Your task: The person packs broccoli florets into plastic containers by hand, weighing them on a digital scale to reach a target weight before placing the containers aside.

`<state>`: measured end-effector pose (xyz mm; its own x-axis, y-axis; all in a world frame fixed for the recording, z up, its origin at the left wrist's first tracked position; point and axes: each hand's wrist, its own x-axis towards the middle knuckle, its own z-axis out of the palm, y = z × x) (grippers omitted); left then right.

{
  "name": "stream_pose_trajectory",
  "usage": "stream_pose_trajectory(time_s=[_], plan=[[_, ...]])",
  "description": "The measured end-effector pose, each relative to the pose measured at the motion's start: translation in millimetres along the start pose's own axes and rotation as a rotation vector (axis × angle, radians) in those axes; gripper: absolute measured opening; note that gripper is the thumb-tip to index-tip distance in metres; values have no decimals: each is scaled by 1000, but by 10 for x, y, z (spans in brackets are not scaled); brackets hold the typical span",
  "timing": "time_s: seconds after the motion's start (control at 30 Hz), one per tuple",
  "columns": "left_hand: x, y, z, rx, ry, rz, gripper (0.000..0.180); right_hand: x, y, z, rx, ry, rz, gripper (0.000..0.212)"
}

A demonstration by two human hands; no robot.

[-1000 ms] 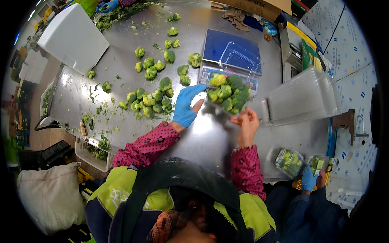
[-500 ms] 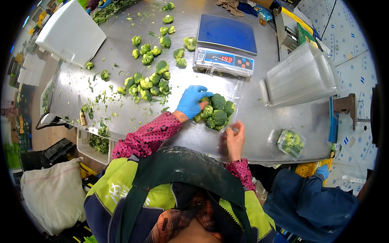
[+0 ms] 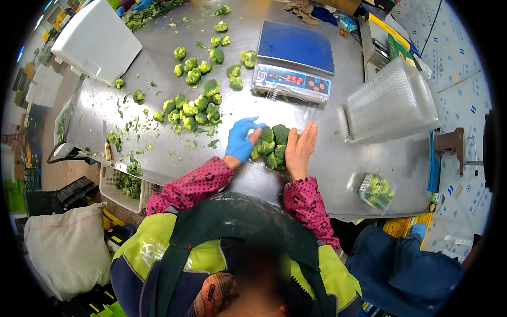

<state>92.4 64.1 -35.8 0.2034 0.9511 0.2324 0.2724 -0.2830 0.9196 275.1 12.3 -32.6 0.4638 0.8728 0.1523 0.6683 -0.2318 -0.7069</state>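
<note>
**Both hands around a batch of broccoli florets**

While the head view looks down on the steel worktop [image 3: 338, 158], the left hand [image 3: 240, 140], in a blue glove, and the bare right hand [image 3: 301, 148] press flat, fingers spread, against either side of a bunch of broccoli florets [image 3: 272, 145]. The bunch sits in front of the digital scale [image 3: 294, 61]. Loose florets [image 3: 193, 108] lie to the left, a stack of clear plastic trays [image 3: 393, 100] lies to the right, and a filled clear pack [image 3: 376, 190] sits near the worktop's edge.
</note>
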Motion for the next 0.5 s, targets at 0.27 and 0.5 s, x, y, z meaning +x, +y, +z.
stream_pose_trajectory(time_s=[0.27,0.5], plan=[[-55,-23,51,351,-321,7,50,61,-20,204,-229,0,-2,75],[-218,-16,-264,-421,-173,-261,49,531,-33,-414,812,-17,326,68]])
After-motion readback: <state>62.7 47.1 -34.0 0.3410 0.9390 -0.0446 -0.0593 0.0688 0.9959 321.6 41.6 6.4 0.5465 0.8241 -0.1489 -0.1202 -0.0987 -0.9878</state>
